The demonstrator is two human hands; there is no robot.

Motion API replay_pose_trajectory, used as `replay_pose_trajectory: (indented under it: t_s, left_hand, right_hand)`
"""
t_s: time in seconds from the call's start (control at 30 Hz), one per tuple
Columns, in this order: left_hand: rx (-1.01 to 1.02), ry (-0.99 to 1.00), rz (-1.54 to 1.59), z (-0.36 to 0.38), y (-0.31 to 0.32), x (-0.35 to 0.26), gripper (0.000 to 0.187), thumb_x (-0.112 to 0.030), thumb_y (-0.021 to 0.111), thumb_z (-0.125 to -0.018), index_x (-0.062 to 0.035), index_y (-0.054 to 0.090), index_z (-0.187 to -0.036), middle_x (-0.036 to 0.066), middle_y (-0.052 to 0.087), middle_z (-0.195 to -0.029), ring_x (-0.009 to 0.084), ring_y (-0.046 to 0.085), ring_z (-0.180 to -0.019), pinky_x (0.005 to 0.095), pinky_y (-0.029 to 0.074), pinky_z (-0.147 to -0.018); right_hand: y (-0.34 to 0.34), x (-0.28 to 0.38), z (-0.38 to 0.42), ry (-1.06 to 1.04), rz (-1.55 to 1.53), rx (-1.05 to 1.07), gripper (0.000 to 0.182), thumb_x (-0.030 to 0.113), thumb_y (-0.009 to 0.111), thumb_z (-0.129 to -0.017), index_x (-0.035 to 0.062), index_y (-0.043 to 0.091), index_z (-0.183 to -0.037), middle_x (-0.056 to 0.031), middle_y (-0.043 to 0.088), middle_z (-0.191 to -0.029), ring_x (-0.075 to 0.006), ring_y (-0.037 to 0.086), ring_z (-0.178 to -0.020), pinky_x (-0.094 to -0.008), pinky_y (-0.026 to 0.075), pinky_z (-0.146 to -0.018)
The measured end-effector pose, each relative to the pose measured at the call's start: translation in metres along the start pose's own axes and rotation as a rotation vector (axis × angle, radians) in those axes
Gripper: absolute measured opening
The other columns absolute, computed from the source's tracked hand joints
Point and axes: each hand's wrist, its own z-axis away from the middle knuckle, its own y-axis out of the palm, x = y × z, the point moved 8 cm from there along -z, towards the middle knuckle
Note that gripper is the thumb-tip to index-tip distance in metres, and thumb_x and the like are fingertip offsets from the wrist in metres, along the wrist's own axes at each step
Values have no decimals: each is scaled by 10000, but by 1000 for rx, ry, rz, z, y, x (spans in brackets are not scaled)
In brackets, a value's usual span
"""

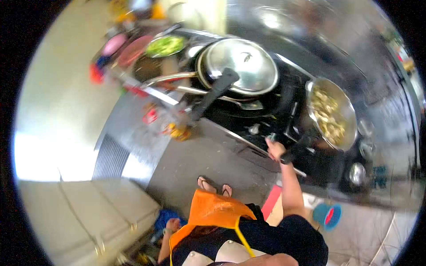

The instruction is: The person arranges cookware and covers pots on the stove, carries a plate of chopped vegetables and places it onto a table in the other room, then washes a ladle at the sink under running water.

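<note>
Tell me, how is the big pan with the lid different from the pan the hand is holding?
The covered pan wears a shiny lid, so its contents are hidden; the open pan shows pale food. The right hand grips the open pan's handle; nobody touches the covered pan. Both are metal and sit on the dark stove.

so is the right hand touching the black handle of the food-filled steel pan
Touching. The head view shows the right hand closed around the black handle of the food-filled steel pan, no gap between them.
</note>
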Motion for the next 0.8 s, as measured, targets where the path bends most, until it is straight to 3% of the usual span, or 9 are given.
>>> replay_pose_trajectory:
  t_s: [0.03, 0.07, 0.17, 0.23, 0.33, 0.53, 0.6, 0.73, 0.8]
  left_hand:
    - [-230, -141, -536, 23, 23, -30, 285, -258, 588, -841, 10, 563, -933, 89, 564, -688, 168, 548, -552, 306, 439, -460]
    - [-398, -356, -880, 69, 110, -103, 286, -244, 578, -850, 16, 544, -963, 96, 556, -685, 168, 536, -527, 298, 426, -414]
    - [-420, -385, -646, 40, 28, -30, 423, -354, 574, -834, 9, 551, -1051, 96, 598, -667, 168, 539, -465, 309, 443, -431]
    - [-383, -563, -869, 49, 55, -71, 443, -388, 569, -824, -19, 564, -1068, 113, 616, -675, 179, 552, -471, 322, 458, -459]
    - [-381, -503, -935, 27, 55, -124, 458, -403, 563, -813, -21, 578, -1066, 125, 634, -740, 191, 577, -521, 323, 476, -502]
    - [-570, -139, -1000, -31, -8, -256, 444, -417, 563, -795, -36, 608, -1020, 162, 640, -926, 270, 619, -840, 364, 484, -740]
    - [-492, -174, -862, -44, -42, -283, 449, -402, 556, -807, -35, 584, -1065, 177, 595, -1072, 290, 560, -1008, 377, 433, -861]
    - [-521, -236, -1018, -37, -142, -349, 391, -355, 573, -810, -22, 600, -1015, 156, 633, -981, 289, 588, -935, 368, 453, -820]
    - [-637, -143, -681, -33, -218, -363, 363, -301, 590, -810, -23, 583, -1043, 136, 644, -939, 266, 599, -877, 352, 468, -782]
  right_hand:
    - [15, 3, 17, 66, -90, 125, 757, 629, 306, -851, 32, 492, -424, -60, 445, -371, -185, 427, -308, -287, 360, -360]
    - [44, -12, 11, 25, -8, 255, 739, 608, 307, -863, 44, 486, -420, -59, 450, -376, -172, 448, -326, -284, 368, -359]
    - [127, -48, 29, 166, -171, 483, 580, 549, 385, -877, 46, 537, -632, -48, 518, -511, -147, 492, -398, -278, 397, -381]
    - [176, -52, 37, 280, -120, 612, 452, 465, 462, -880, 42, 544, -746, -32, 536, -584, -127, 497, -442, -268, 404, -403]
    - [247, -16, 24, 200, 72, 727, 371, 398, 495, -882, 42, 548, -793, -20, 549, -636, -103, 501, -493, -247, 414, -437]
    - [352, 122, -53, 96, 187, 751, 326, 347, 527, -873, 26, 571, -830, -28, 567, -643, -101, 519, -509, -252, 428, -450]
    - [383, 167, -92, 55, 269, 696, 299, 319, 546, -863, 28, 579, -808, -35, 569, -626, -111, 525, -501, -267, 433, -444]
    - [466, 274, -174, -249, 515, 662, 279, 294, 546, -857, 24, 582, -795, -47, 577, -615, -131, 530, -497, -293, 430, -458]
    - [502, 376, -177, -423, 469, 615, 289, 300, 553, -848, 18, 584, -795, -56, 586, -622, -138, 543, -507, -304, 437, -490]
